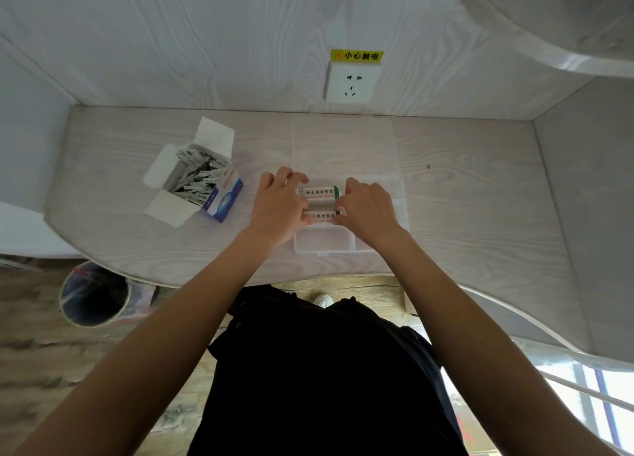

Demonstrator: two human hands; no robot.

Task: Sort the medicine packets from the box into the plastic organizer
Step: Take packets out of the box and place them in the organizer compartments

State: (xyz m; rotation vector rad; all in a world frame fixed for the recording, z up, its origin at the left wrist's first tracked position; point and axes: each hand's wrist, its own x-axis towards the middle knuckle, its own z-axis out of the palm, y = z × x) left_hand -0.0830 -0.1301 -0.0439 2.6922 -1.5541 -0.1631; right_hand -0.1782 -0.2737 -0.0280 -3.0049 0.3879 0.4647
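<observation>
Over the plastic organizer, sorting looks barely begun.
Left hand and right hand pinch the ends of two medicine packets in its compartments; the box remains nearly full.

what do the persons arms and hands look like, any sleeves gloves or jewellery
Both arms are bare from the bottom of the frame to the wrist, with no sleeves in view. The left hand and right hand wear no gloves, and no rings, watch or bracelet can be seen. The fingernails are short and look unpainted. Below the arms, the person's clothing is black.
</observation>
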